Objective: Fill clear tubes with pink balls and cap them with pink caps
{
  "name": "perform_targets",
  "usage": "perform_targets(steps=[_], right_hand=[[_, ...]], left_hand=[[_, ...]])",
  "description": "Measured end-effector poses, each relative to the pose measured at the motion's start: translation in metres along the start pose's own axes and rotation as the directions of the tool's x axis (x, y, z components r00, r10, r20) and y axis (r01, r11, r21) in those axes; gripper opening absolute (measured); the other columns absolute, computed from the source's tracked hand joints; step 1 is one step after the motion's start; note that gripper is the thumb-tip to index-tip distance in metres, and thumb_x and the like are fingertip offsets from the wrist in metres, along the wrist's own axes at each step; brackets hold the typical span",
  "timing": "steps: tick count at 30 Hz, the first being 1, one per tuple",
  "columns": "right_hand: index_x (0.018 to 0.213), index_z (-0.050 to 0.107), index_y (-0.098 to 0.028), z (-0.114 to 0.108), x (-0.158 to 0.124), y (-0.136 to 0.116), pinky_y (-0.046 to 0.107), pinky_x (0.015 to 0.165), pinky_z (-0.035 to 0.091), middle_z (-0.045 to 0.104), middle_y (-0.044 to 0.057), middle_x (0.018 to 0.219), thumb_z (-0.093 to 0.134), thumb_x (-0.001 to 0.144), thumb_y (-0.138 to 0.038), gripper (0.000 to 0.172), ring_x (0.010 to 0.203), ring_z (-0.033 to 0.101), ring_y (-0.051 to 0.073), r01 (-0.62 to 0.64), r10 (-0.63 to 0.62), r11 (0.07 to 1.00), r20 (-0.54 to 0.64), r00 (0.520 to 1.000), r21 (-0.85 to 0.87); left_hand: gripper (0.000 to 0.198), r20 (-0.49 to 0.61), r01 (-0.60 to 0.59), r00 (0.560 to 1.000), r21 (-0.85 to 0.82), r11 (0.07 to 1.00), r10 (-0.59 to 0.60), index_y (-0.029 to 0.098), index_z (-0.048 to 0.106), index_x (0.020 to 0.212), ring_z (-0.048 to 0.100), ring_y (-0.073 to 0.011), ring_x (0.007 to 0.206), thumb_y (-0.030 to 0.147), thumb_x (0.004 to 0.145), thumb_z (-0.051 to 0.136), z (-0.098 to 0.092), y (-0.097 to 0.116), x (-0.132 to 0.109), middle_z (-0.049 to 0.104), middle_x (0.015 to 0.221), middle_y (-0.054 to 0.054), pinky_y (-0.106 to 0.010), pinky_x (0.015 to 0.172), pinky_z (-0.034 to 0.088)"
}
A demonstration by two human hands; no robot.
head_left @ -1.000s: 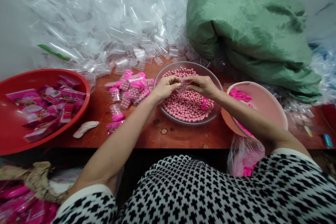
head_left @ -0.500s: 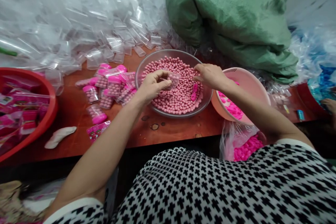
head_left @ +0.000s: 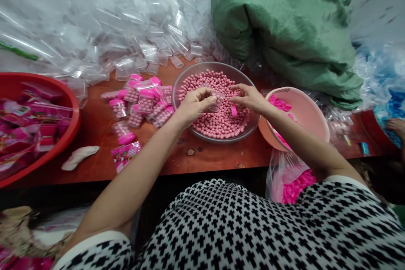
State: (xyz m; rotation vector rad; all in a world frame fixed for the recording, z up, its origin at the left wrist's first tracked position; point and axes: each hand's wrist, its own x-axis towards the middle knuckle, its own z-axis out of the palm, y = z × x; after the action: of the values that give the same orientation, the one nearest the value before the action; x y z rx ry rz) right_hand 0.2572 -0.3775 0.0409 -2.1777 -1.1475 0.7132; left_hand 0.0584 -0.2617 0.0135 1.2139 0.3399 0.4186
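Note:
My left hand [head_left: 199, 103] pinches a small clear plastic container [head_left: 217, 100] with pink beads inside, held above the bowl. At the fingertips of my right hand [head_left: 249, 98] is a pink plastic cap [head_left: 234, 110], partly covered by the fingers. Both hands are over a grey bowl [head_left: 218, 138] filled with round pink beads [head_left: 207, 124]. Left of the bowl lies a heap of bead-filled containers with pink lids [head_left: 146, 103]. On the right, a light pink basin [head_left: 311, 112] holds bright pink plastic pieces [head_left: 280, 103].
A red tub [head_left: 74, 120] with packaged pink goods stands at left, near a white cloth-like piece [head_left: 79, 157] and a printed packet [head_left: 125, 154]. Clear containers [head_left: 152, 52] pile up behind, beside a green sack [head_left: 284, 21]. Another person's hand [head_left: 397, 126] shows far right.
The view has shifted, moving the bowl rightward in the picture. My right hand has taken the pink cap from the beads and brought it closer to the container in my left hand.

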Motion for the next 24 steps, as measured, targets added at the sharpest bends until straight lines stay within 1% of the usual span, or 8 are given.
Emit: perform_targets(steps=[3,6,8,11,13,15,20,24], right_hand=[[0.083,0.057,-0.019,0.002,0.003,-0.01,0.026,0.059,0.062,0.061,-0.003,0.067,0.081,0.081,-0.024,0.024,0.055,0.062,0.01,-0.094,0.111,0.824,0.004,0.994,0.559],[0.071,0.049,-0.019,0.011,0.004,-0.018,0.018,0.055,0.06,0.059,-0.004,0.066,0.085,0.079,-0.023,0.038,0.051,0.058,0.005,-0.159,0.185,0.644,0.049,0.981,0.748],[0.073,0.05,-0.019,0.018,0.002,-0.02,0.016,0.053,0.058,0.059,-0.004,0.065,0.085,0.081,-0.028,0.037,0.051,0.059,0.005,-0.193,0.181,0.613,0.101,0.978,0.766],[0.075,0.053,-0.019,0.025,-0.005,-0.017,0.018,0.053,0.058,0.059,-0.004,0.067,0.083,0.081,-0.041,0.038,0.056,0.062,0.009,-0.093,0.053,0.722,0.08,0.995,0.685],[0.08,0.058,-0.02,0.027,-0.011,-0.014,0.021,0.056,0.058,0.061,-0.003,0.073,0.078,0.083,-0.048,0.035,0.062,0.063,0.01,0.124,-0.124,0.832,-0.037,0.992,0.541],[0.088,0.064,-0.02,0.026,-0.015,-0.011,0.025,0.062,0.057,0.064,-0.001,0.08,0.071,0.088,-0.05,0.031,0.067,0.063,0.012,0.358,-0.333,0.876,-0.134,0.933,0.322],[0.093,0.07,-0.021,0.022,-0.015,-0.005,0.03,0.074,0.053,0.073,0.005,0.084,0.071,0.09,-0.043,0.023,0.076,0.066,0.018,0.683,-0.695,0.716,-0.056,0.717,-0.144],[0.103,0.072,-0.022,0.012,-0.012,-0.003,0.029,0.075,0.053,0.077,0.004,0.093,0.068,0.092,-0.036,0.018,0.079,0.069,0.018,0.647,-0.661,0.749,-0.093,0.745,-0.145]], left_hand=[[0.041,-0.041,-0.002,0.999,-0.058,0.998,-0.001,0.017,0.068,0.091,0.066,-0.0126,0.078,0.044,0.069,0.088,0.0,0.001,0.001,0.071,0.095,-0.004,-0.026,0.069,0.059],[0.042,-0.045,-0.004,0.999,-0.13,0.991,-0.002,0.017,0.068,0.093,0.067,-0.0127,0.083,0.044,0.068,0.09,-0.001,0.003,0.001,0.071,0.102,-0.003,-0.027,0.073,0.061],[0.039,-0.056,0.005,0.998,-0.172,0.985,-0.015,0.017,0.068,0.094,0.068,-0.0126,0.083,0.041,0.071,0.089,-0.001,0.005,0.001,0.071,0.099,-0.002,-0.03,0.076,0.063],[0.031,-0.104,0.028,0.993,-0.22,0.975,-0.052,0.016,0.067,0.094,0.069,-0.0119,0.075,0.035,0.078,0.086,-0.001,0.006,0.001,0.071,0.087,-0.001,-0.03,0.076,0.064],[0.027,-0.125,0.046,0.989,-0.247,0.968,-0.079,0.015,0.068,0.095,0.069,-0.0118,0.073,0.032,0.081,0.084,0.0,0.007,0.002,0.071,0.083,-0.001,-0.029,0.074,0.063],[0.025,-0.135,0.052,0.987,-0.269,0.962,-0.091,0.014,0.068,0.094,0.069,-0.0116,0.072,0.03,0.082,0.083,0.0,0.007,0.003,0.071,0.081,-0.002,-0.027,0.072,0.063],[0.036,-0.111,0.019,0.993,-0.243,0.97,-0.047,0.014,0.066,0.091,0.07,-0.0123,0.073,0.035,0.073,0.089,0.0,0.003,0.004,0.072,0.082,-0.001,-0.028,0.073,0.063],[0.049,-0.07,-0.073,0.995,-0.109,0.991,0.066,0.016,0.069,0.1,0.073,-0.019,0.087,0.046,0.067,0.09,-0.001,-0.005,0.005,0.076,0.096,-0.006,-0.035,0.083,0.062]])
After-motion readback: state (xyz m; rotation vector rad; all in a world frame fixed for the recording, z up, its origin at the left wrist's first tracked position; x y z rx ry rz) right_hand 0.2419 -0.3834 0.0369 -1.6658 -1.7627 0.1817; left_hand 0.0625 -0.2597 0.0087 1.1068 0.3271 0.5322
